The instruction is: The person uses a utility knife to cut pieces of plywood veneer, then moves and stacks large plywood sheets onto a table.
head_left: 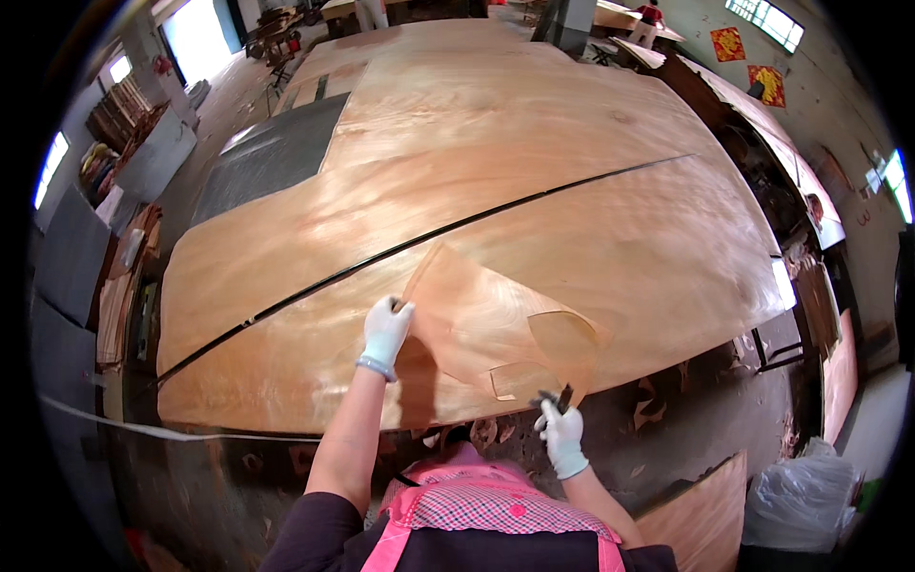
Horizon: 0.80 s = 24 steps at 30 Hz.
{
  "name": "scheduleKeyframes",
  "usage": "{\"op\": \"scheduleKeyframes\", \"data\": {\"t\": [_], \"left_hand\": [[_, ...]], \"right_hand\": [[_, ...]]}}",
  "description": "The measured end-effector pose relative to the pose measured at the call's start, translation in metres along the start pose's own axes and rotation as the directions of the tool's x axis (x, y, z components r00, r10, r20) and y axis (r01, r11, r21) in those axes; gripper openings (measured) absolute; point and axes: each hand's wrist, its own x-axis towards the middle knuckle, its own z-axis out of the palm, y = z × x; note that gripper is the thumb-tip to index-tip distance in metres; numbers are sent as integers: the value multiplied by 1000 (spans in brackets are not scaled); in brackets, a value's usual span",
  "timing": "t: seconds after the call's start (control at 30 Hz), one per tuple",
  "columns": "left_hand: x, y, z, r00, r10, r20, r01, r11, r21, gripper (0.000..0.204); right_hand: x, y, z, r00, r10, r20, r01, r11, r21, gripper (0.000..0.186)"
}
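A thin piece of wood veneer (469,307), with a large ragged hole and a smaller one toward its right end, lies slanted over a broad veneer sheet (534,124). My left hand (386,336), in a white glove, pinches the veneer piece by its left edge, and a shadow falls below it. At the near edge of the sheet, my right hand (562,437), gloved too, is closed round a small dark hand tool (564,397) whose exact kind I cannot make out. The tool is close to the veneer's lower right corner; whether they touch is unclear.
A long black strip (381,255) crosses the sheet diagonally beyond my hands. Dark grey boards (276,153) lie at the far left. Veneer scraps (651,400) litter the floor. A clear plastic bag (801,496) stands at the near right. A person (648,21) is far back.
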Motion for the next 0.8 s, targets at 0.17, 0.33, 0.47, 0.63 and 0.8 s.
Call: {"op": "scheduleKeyframes", "data": {"t": [0.17,0.33,0.47,0.63,0.8], "left_hand": [[1,91,-29,975,-207,78,206,723,-660,18],[-55,67,-21,924,-380,30,306,693,-653,19],[-114,4,11,880,-475,14,390,705,-592,16],[-156,-11,30,822,-561,99,510,649,-564,24],[-158,39,8,902,-90,-422,192,960,206,33]], "right_hand": [[11,-75,19,974,-206,-96,217,969,120,24],[16,-114,31,951,-306,-40,307,923,233,23],[51,-114,40,966,-171,192,160,985,70,25],[103,-89,52,925,56,375,22,979,-201,29],[136,-67,44,887,211,411,-25,910,-415,33]]}}
